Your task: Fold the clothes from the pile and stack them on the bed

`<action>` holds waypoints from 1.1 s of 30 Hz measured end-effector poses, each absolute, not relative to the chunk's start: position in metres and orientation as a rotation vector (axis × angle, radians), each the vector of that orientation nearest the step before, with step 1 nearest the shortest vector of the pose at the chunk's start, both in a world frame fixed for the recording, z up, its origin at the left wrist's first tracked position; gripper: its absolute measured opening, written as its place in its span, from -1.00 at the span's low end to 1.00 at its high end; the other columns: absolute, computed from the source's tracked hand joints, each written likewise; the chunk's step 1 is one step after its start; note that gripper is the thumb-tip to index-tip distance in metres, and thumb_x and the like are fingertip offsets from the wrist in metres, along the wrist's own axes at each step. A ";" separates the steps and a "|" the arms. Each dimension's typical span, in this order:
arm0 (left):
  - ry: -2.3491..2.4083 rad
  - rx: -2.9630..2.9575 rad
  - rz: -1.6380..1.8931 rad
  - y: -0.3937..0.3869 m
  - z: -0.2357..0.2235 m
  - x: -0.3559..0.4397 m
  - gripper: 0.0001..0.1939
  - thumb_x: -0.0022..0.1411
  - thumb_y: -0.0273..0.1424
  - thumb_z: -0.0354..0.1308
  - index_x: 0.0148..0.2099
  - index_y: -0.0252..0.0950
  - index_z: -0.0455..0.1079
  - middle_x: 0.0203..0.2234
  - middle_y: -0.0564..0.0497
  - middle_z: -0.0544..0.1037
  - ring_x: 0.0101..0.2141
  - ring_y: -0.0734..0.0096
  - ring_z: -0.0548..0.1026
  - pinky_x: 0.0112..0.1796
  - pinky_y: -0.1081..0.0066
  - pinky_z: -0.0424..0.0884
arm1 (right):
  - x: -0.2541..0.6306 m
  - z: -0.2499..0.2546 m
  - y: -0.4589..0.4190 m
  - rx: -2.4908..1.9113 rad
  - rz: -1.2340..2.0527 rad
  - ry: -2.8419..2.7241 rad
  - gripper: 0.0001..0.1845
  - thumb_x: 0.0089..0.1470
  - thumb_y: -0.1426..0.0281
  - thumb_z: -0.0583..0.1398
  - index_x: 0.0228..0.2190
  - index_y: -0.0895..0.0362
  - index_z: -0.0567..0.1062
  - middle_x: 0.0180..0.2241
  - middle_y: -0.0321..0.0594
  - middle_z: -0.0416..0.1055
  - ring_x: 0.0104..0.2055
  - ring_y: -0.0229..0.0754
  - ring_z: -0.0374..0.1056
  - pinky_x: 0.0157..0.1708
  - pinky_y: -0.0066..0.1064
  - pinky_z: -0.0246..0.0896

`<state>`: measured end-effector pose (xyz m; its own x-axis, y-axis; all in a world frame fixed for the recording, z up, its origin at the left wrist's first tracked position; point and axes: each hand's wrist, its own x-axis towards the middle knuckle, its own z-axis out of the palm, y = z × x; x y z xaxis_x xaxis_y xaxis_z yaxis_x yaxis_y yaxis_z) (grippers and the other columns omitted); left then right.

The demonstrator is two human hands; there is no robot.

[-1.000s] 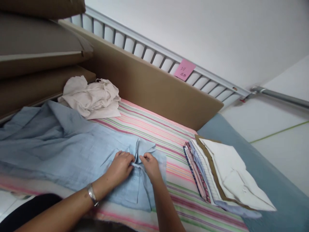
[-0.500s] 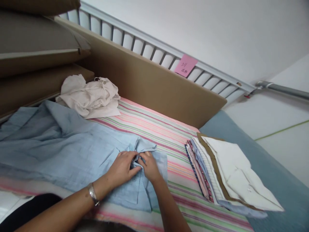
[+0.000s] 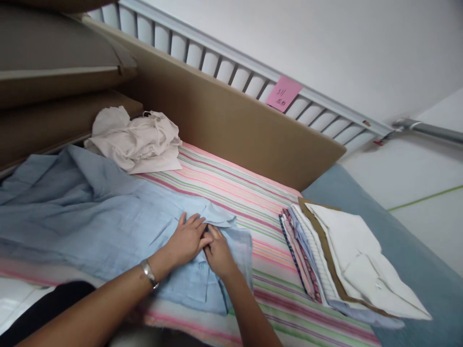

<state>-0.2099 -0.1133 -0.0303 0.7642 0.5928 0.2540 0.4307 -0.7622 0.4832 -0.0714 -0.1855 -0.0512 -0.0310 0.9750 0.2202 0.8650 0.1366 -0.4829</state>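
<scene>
Light-blue garment (image 3: 119,221): in the head view, it lies spread under both hands, its loose, rumpled part stretching away to their left and its flatter part, with folds, directly below them.
Left hand (image 3: 188,240): lies flattened on the garment, palm down and fingers spread, with its thumb reaching over to the right hand.
Right hand (image 3: 218,248): rests on the garment with its fingers bent and meeting the left hand; I cannot tell whether its fingertips pinch any cloth.
Hands: together, touching at thumb and fingers.
Button (image 3: 201,265): on the garment, just on the near side of the hands.
Silver bracelet (image 3: 149,273): around the left wrist.
Striped cloth (image 3: 231,188): under the garment, showing beyond the hands and to their right.
Cream cloth (image 3: 137,144): crumpled, beyond the hands to their left, beside the garment's rumpled part.
Folded stack (image 3: 325,260): well apart from the hands, to their right, with a white piece (image 3: 365,260) on top.
Brown board (image 3: 224,125): stands on edge beyond the hands, along the far side of the striped cloth.
Pink note (image 3: 284,94): beyond the hands and to their right, on a white slatted rail (image 3: 202,58), bearing handwriting.
</scene>
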 end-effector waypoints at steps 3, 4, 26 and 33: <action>0.802 2.478 0.595 -0.111 -0.030 -0.210 -0.53 0.30 -0.19 -0.06 0.17 -0.30 0.21 0.11 -0.19 0.33 0.13 0.10 0.22 0.14 -0.12 -0.04 | -0.067 -0.051 -0.184 -1.787 0.358 -1.829 -0.59 0.10 0.46 0.03 -0.02 0.09 0.41 0.12 -0.07 0.23 0.21 -0.06 0.06 0.18 -0.11 -0.02; 0.806 2.441 0.629 -0.109 -0.029 -0.211 -0.53 0.31 -0.18 -0.08 0.18 -0.30 0.19 0.12 -0.19 0.31 0.13 0.12 0.22 0.14 -0.08 0.00 | -0.064 -0.051 -0.183 -1.810 0.371 -1.766 -0.60 0.08 0.46 0.04 -0.04 0.10 0.43 0.11 -0.06 0.25 0.19 -0.07 0.10 0.18 -0.12 -0.01; 0.657 2.282 0.566 -0.116 -0.023 -0.215 -0.44 0.29 -0.04 -0.13 0.22 -0.19 0.16 0.17 -0.13 0.26 0.11 0.11 0.24 0.07 0.00 0.15 | -0.019 -0.041 -0.156 -1.528 0.938 -0.544 -0.51 -0.07 0.14 0.19 -0.09 -0.02 0.28 -0.20 -0.24 0.45 -0.27 -0.15 0.43 -0.35 -0.32 0.34; 0.396 2.336 0.438 -0.123 -0.012 -0.219 -0.58 0.24 -0.05 -0.01 0.08 -0.05 0.35 0.07 -0.02 0.40 0.06 0.12 0.31 0.08 -0.04 0.09 | 0.010 -0.047 -0.163 -1.430 1.034 -0.146 -0.49 0.01 0.09 0.16 -0.04 0.00 0.23 -0.28 -0.17 0.47 -0.21 -0.17 0.43 -0.25 -0.30 0.36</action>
